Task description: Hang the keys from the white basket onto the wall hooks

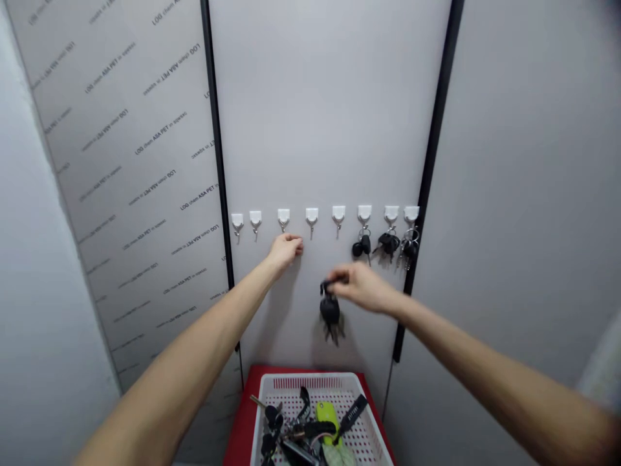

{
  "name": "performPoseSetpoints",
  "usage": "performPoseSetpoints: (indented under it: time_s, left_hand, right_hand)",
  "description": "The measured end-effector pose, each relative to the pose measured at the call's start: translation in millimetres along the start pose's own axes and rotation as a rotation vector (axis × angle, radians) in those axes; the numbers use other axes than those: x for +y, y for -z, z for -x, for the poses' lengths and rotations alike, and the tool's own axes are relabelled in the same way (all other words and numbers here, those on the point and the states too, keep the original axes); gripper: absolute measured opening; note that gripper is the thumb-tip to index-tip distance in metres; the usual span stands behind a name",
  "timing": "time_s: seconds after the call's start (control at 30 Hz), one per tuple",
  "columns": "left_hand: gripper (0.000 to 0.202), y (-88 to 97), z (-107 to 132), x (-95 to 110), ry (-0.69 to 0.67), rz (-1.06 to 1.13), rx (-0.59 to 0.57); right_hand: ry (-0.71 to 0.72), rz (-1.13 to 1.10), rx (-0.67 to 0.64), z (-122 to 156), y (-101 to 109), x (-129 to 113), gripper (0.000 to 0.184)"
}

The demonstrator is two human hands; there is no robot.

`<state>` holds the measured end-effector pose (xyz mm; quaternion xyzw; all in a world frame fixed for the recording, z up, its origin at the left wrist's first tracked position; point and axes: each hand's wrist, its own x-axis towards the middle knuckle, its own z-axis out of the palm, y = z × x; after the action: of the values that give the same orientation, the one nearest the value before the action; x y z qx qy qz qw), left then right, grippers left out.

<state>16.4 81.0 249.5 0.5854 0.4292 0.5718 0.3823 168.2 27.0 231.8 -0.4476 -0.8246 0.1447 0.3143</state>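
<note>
A bunch of keys with a black fob dangles from my right hand, whose fingers pinch it at the top. It hangs in front of the white panel, below the row of hooks and touching none of them. My left hand is raised to the panel just under the third white hook from the left. Its fingers are curled together, and whatever they may hold is hidden. To the right, three hooks carry bunches of keys: one bunch, a second bunch and a third bunch.
Below stands a white perforated basket on a red surface. Several keys, a yellow-green fob and a black strap lie in it. Black vertical strips edge the panel. A wall printed with lettering is at left.
</note>
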Motion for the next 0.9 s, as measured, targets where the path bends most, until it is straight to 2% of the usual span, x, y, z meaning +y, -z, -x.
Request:
performPoseSetpoints:
  time_s: [0.03,0.13,0.23,0.33,0.4,0.47,0.53,0.6,0.7,0.8,0.9]
  left_hand:
    - [0.013,-0.2,2,-3,-0.047,-0.033,0.059]
    - [0.018,-4.6,11,-7,-0.186,-0.079,0.135]
    - [0.018,-14.8,21,-6,-0.266,-0.096,0.066]
    - [0.018,-30.2,28,-4,-0.274,-0.156,-0.048]
    - [0.019,-42.3,31,-4,-0.273,-0.210,-0.114]
    - [0.020,-54.8,32,-6,-0.283,-0.268,-0.175]
    - [0.023,-67.3,31,-8,-0.292,-0.337,-0.238]
    - [0.028,-80.2,28,-9,-0.288,-0.403,-0.256]
    - [0.039,-101.3,19,-7,-0.271,-0.413,-0.165]
    - [0.041,-123.0,6,-2,-0.211,-0.333,-0.060]
    - [0.031,-137.1,-4,4,-0.145,-0.320,-0.025]
  right_hand:
    - [-0.033,-0.029,-0.083,11,-18,15,0.017]
    - [-0.107,-0.063,-0.183,44,-74,58,0.016]
    - [-0.169,-0.123,-0.227,69,-116,89,0.016]
    - [-0.163,-0.173,-0.150,78,-131,102,0.019]
    - [-0.134,-0.184,-0.094,73,-120,103,0.021]
    - [-0.120,-0.182,0.025,61,-93,99,0.020]
    - [-0.134,-0.165,0.271,47,-54,93,0.016]
    - [-0.160,-0.133,0.611,33,-11,84,0.019]
    - [-0.182,-0.040,0.878,16,38,73,0.032]
    - [-0.188,0.094,0.900,2,57,67,0.036]
    - [-0.205,0.161,0.897,-8,59,68,0.038]
